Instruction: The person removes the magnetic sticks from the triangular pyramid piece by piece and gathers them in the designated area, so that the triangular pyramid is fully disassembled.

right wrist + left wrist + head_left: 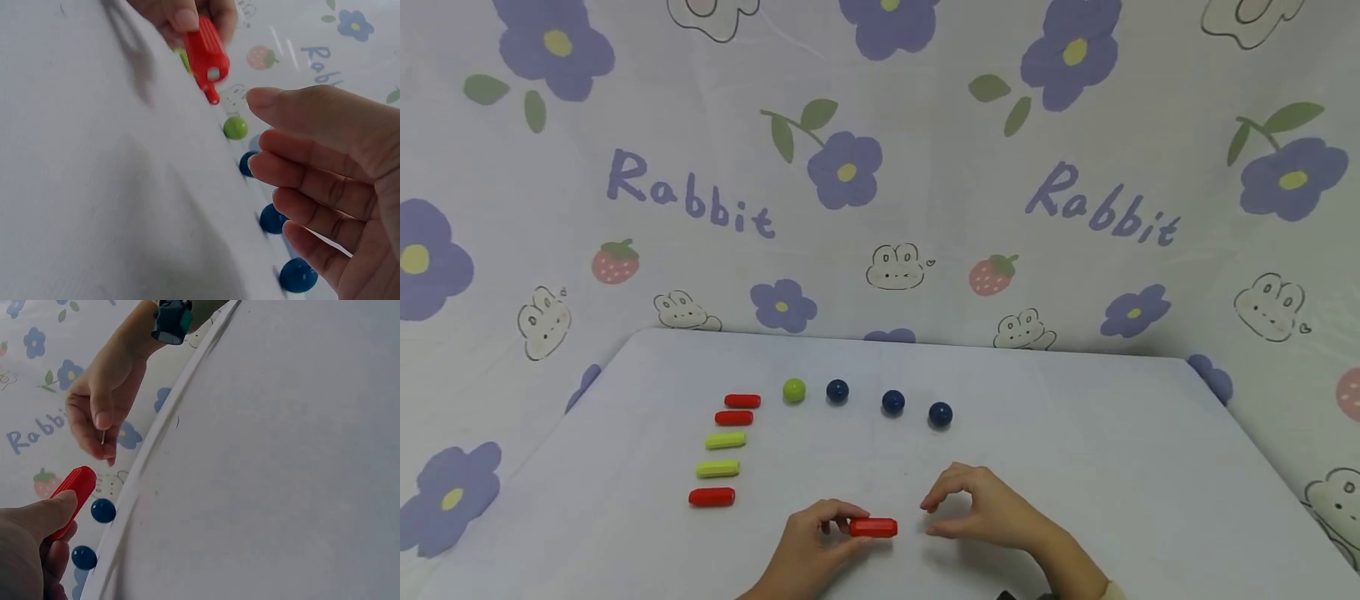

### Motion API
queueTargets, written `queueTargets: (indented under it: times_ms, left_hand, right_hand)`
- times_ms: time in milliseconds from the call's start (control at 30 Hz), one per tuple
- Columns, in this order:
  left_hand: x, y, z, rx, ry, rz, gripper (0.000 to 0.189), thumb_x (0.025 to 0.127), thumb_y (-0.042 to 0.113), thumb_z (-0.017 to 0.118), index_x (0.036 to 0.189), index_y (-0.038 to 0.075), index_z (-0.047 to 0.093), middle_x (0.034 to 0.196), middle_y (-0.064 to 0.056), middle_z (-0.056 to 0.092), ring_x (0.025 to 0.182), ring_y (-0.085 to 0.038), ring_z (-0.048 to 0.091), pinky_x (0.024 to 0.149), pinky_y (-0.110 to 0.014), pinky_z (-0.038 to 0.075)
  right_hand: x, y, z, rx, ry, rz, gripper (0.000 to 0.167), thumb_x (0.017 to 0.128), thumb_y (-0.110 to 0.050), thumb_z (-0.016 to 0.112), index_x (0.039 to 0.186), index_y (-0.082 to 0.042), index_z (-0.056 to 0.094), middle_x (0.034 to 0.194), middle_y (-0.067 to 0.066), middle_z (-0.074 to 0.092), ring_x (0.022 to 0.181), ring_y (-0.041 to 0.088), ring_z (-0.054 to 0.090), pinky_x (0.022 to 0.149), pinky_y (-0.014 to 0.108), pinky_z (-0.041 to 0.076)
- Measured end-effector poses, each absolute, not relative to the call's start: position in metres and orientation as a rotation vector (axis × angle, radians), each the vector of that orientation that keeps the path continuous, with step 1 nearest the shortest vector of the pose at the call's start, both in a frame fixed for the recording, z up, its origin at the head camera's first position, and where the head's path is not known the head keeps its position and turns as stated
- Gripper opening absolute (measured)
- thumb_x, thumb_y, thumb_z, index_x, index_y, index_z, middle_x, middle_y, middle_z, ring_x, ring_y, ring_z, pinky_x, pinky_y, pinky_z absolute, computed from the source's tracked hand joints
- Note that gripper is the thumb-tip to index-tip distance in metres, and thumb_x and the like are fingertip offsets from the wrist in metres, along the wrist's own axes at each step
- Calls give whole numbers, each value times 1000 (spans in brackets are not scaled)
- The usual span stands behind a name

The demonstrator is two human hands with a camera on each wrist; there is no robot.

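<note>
My left hand (820,542) pinches a short red ribbed rod (874,527) between thumb and fingers, near the front of the white table. The right wrist view shows the near end of this rod (208,53), which has a pale square spot. To the right, apart from the rod, my right hand (988,508) has its thumb and fingers loosely curved with a gap between them. No held thing shows in the right hand (337,169) in its own wrist view.
A column of red rods (712,497) and yellow-green rods (718,468) lies on the left. Further back, a green ball (793,390) and three blue balls (892,402) form a row. A printed cloth (925,167) hangs behind the white table (1112,467).
</note>
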State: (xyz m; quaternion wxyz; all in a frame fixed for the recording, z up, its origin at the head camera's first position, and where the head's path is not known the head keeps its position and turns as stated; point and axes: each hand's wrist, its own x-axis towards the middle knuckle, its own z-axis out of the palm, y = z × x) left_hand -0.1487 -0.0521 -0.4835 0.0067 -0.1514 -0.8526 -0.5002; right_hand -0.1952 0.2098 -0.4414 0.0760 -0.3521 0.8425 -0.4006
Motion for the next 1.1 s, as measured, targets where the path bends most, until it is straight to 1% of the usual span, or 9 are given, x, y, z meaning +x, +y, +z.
queueTargets:
  times_ms: [67, 200, 300, 467, 667, 800, 900, 1033, 1100]
  left_hand:
    - [-147, -65, -483, -427, -2689, -1557, 28, 78, 24, 74, 104, 16, 68, 86, 8, 62, 80, -5, 51, 70, -18, 43]
    - [-143, -93, -483, -383, -2698, -1541, 27, 76, 28, 76, 101, 20, 68, 86, 8, 62, 80, -5, 50, 69, -17, 43]
    - [-141, -119, -484, -439, -2672, -1503, 26, 76, 31, 75, 99, 21, 68, 86, 9, 63, 79, -4, 51, 68, -18, 44]
    - [-134, -164, -487, -491, -2670, -1398, 24, 77, 30, 75, 97, 19, 69, 85, 11, 63, 76, -2, 49, 64, -18, 42]
    - [-135, -206, -489, -288, -2746, -1217, 25, 73, 27, 78, 96, 24, 69, 89, 13, 63, 78, 0, 50, 68, -18, 44]
    - [-137, -223, -488, -152, -2819, -1203, 26, 73, 28, 78, 97, 26, 69, 94, 11, 64, 80, 1, 51, 72, -17, 46]
    - [-139, -231, -486, -153, -2836, -1204, 26, 73, 30, 77, 97, 26, 69, 98, 10, 66, 86, 2, 53, 76, -17, 48]
    - [-140, -236, -485, -222, -2819, -1204, 25, 74, 32, 76, 98, 27, 69, 99, 10, 66, 91, 3, 55, 80, -15, 48]
    - [-140, -239, -484, -250, -2819, -1213, 25, 75, 31, 75, 99, 26, 69, 99, 9, 66, 89, 4, 54, 79, -15, 48]
  right_hand:
    - [-197, 212, -445, -1038, 2528, -1200, 20, 77, -30, 75, 92, -16, 72, 90, -4, 68, 88, 4, 55, 83, 29, 46]
    - [-202, 216, -452, -1034, 2545, -1197, 22, 77, -32, 75, 92, -15, 72, 91, -5, 68, 89, 3, 55, 84, 28, 45]
    - [-205, 218, -457, -1055, 2553, -1205, 23, 77, -34, 74, 91, -15, 72, 91, -6, 68, 88, 2, 55, 83, 27, 45]
    - [-209, 220, -466, -1094, 2548, -1228, 23, 77, -31, 75, 91, -13, 72, 89, -4, 69, 86, 2, 56, 81, 24, 45]
    - [-214, 225, -473, -1100, 2550, -1267, 20, 77, -27, 76, 90, -13, 73, 87, -4, 69, 84, 3, 57, 79, 22, 46]
    - [-215, 225, -473, -1065, 2531, -1278, 21, 77, -29, 76, 91, -13, 73, 87, -5, 69, 85, 1, 57, 79, 22, 46]
    - [-216, 224, -474, -1066, 2522, -1286, 22, 77, -29, 75, 91, -13, 73, 88, -5, 69, 85, 1, 57, 79, 22, 46]
    - [-216, 223, -476, -1066, 2512, -1302, 22, 77, -29, 76, 91, -13, 73, 88, -4, 69, 85, 2, 57, 80, 21, 46]
    - [-217, 222, -477, -1064, 2501, -1310, 22, 77, -29, 75, 91, -13, 72, 88, -3, 69, 85, 2, 57, 80, 21, 46]
